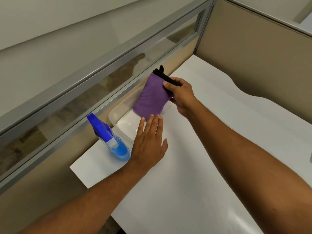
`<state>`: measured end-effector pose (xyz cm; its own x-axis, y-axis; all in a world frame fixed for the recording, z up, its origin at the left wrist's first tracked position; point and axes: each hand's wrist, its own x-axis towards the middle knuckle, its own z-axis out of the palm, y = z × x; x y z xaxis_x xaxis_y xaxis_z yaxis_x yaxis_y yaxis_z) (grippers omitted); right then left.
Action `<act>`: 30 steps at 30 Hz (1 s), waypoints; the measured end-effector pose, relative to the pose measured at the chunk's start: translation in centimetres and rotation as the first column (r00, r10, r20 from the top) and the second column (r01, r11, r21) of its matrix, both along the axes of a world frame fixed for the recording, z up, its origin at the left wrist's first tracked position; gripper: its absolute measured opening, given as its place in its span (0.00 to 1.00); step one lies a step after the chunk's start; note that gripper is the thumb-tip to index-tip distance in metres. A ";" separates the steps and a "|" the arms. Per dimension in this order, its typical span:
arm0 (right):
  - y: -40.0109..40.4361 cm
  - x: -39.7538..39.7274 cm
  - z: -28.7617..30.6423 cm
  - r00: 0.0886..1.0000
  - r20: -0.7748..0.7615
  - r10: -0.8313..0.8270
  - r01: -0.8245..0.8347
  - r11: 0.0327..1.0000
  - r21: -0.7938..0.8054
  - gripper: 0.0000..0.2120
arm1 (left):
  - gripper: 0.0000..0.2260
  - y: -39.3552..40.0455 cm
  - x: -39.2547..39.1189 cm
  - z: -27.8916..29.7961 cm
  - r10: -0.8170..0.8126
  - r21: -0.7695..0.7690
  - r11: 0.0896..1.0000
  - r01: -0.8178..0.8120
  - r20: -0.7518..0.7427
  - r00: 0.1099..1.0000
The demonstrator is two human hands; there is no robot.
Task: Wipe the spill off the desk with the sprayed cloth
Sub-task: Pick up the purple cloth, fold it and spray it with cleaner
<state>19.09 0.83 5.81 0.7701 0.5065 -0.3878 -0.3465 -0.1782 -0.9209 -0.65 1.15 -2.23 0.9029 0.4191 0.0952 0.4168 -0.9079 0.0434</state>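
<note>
My right hand [181,97] grips a folded purple cloth [151,97] with a black edge by its upper end, holding it above a clear plastic tub. My left hand [149,139] is flat with fingers spread, its fingertips touching the cloth's lower end. A blue spray bottle [108,137] stands just left of my left hand on the white desk [194,157]. I see no spill on the desk surface.
The clear plastic tub [116,115] sits on the desk against the cubicle partition [84,85] with its glass strip. A beige partition panel [253,56] closes the far right side. The desk's left edge drops off beside the bottle.
</note>
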 end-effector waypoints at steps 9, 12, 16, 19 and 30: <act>-4.1 -0.2 6.7 0.968 0.252 0.017 -0.044 0.994 0.100 0.16 | 0.25 -1.1 -0.5 3.4 0.179 -0.428 0.900 0.079 0.529 0.830; -6.6 -0.1 9.4 0.969 0.246 0.037 -0.073 0.987 0.140 0.16 | 0.24 -1.3 0.3 5.5 0.189 -0.455 0.863 0.220 0.695 0.694; -10.3 -0.3 12.1 0.971 0.232 0.058 -0.097 0.982 0.160 0.15 | 0.28 -1.9 1.4 8.6 0.227 -0.470 0.817 0.334 0.795 0.563; -13.4 -0.6 13.4 0.974 0.205 0.100 -0.133 0.979 0.156 0.15 | 0.30 -2.7 2.1 10.8 0.291 -0.530 0.749 0.397 0.802 0.521; -24.1 -4.3 13.3 0.986 -0.164 -0.021 0.051 0.982 0.181 0.06 | 0.24 -8.2 3.4 16.7 0.354 -0.888 -0.306 0.344 0.230 0.907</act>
<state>14.81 -23.23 19.09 0.7244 0.5539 -0.4105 -0.4957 0.0046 -0.8685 2.76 -7.04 14.43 0.9397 0.2756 -0.2027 0.0548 0.4637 0.8843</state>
